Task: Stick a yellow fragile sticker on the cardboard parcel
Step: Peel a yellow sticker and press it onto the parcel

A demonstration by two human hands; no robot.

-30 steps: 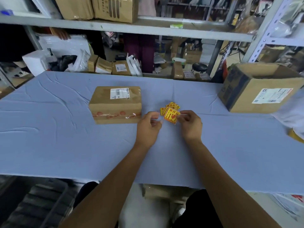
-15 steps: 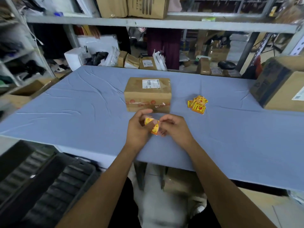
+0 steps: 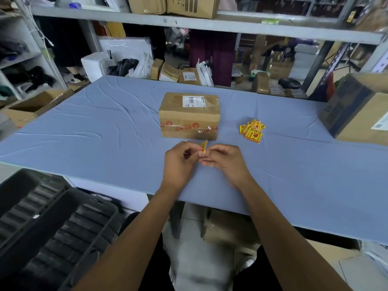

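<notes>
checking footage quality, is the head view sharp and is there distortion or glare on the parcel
Head view: hands and sticker fairly sharp, bottom edge soft; wide-angle bend curves the shelf and table edges; light is even, with mild sheen on the cardboard parcel's tape and label.

The parcel (image 3: 189, 115) is a brown cardboard box lying flat on the bench, sealed with clear tape and a red-printed strip across its near side, with a white label (image 3: 193, 101) on top. The sticker (image 3: 204, 147) is small, yellow with red print, bent and seen nearly edge-on, held upright just in front of the parcel. A loose pile of stickers (image 3: 252, 130) lies right of the parcel.
</notes>
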